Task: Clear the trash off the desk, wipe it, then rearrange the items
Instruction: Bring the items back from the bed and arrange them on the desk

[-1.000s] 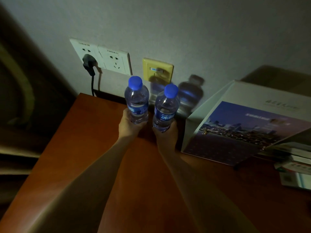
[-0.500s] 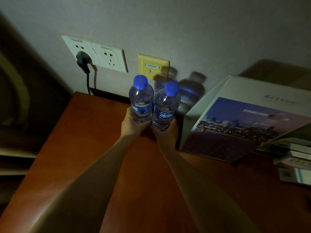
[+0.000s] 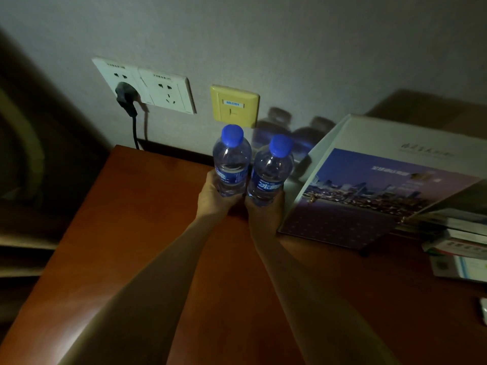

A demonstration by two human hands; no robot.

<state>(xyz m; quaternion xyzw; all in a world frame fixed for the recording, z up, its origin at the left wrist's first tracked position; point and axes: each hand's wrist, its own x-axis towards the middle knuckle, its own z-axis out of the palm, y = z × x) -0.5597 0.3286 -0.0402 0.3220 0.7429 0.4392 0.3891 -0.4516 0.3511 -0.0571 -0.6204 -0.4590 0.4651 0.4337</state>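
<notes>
Two bare forearms, no sleeves visible

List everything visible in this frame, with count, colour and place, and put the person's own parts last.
water bottles: 2, clear with blue caps and labels, upright side by side near the wall, one in each hand
desk: 1, reddish-brown wood, fills the lower frame
display board: 1, white with a night city photo, leaning at right
leaflets: several, pale, far right on the desk
wall sockets: 2, white, on the wall at left
plug: 1, black, in the left socket, cord hanging down
data port plate: 1, yellow, wall centre
left hand: 1, holds the left bottle
right hand: 1, holds the right bottle
</notes>
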